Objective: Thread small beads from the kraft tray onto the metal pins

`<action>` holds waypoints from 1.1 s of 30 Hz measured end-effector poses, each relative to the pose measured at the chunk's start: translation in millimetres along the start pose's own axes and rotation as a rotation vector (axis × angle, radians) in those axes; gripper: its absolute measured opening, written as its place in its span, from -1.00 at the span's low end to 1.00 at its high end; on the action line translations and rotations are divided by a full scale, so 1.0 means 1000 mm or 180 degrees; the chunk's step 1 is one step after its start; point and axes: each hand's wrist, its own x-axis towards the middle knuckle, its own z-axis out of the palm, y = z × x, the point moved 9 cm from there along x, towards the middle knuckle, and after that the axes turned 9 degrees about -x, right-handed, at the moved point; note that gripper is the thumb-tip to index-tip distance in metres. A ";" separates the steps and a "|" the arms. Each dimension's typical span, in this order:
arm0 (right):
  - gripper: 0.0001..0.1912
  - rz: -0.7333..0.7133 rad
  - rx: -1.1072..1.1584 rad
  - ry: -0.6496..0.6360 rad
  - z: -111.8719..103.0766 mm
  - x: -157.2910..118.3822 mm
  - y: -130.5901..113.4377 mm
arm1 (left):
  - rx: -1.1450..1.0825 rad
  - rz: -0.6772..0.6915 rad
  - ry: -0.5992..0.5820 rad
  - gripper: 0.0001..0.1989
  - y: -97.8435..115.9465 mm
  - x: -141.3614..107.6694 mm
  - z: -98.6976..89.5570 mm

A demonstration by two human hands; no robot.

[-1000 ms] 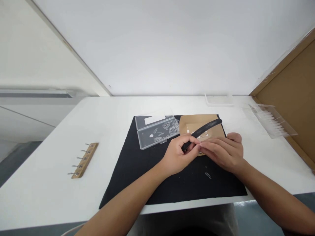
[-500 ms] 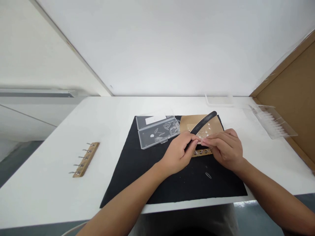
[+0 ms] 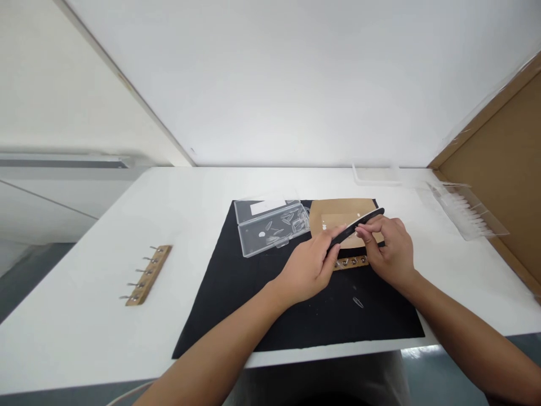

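Observation:
My left hand is closed around one end of a black nail file, which points up and to the right. My right hand is closed in a pinch at the file's near edge; what sits between its fingertips is too small to make out. Under the hands lies a brown sheet with small white pieces on it. Just below is a wooden strip with metal clips, partly covered by the hands. A clear nail tip rests on the black cloth.
An open clear plastic box with several clear nail tips stands left of the hands. Farther left is another wooden strip with upright clips. At the right lie a clear tray and a clear case of pale tips by a brown panel.
The nail file has tilted lower, its far end moving down and right. My right hand's fingertips have shifted up and right along the file. Fewer white pieces show on the brown sheet.

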 end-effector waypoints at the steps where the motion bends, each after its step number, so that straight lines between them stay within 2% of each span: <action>1: -0.87 -0.0006 -0.0024 0.0005 0.000 0.000 0.000 | -0.0024 0.0034 0.0038 -0.55 0.001 0.000 -0.001; 11: -0.83 -0.0003 -0.0231 0.0147 -0.007 0.002 0.001 | 0.0111 0.0088 0.0222 -0.59 0.006 0.000 -0.006; 25: -0.80 -0.0159 -0.0242 -0.0008 0.006 0.000 -0.007 | 0.0434 0.0088 0.0558 -0.72 -0.003 0.002 -0.011; 33: -0.82 -0.0004 -0.0375 0.0024 0.003 0.003 0.006 | 0.0406 -0.0120 0.0549 -0.76 -0.006 0.002 -0.013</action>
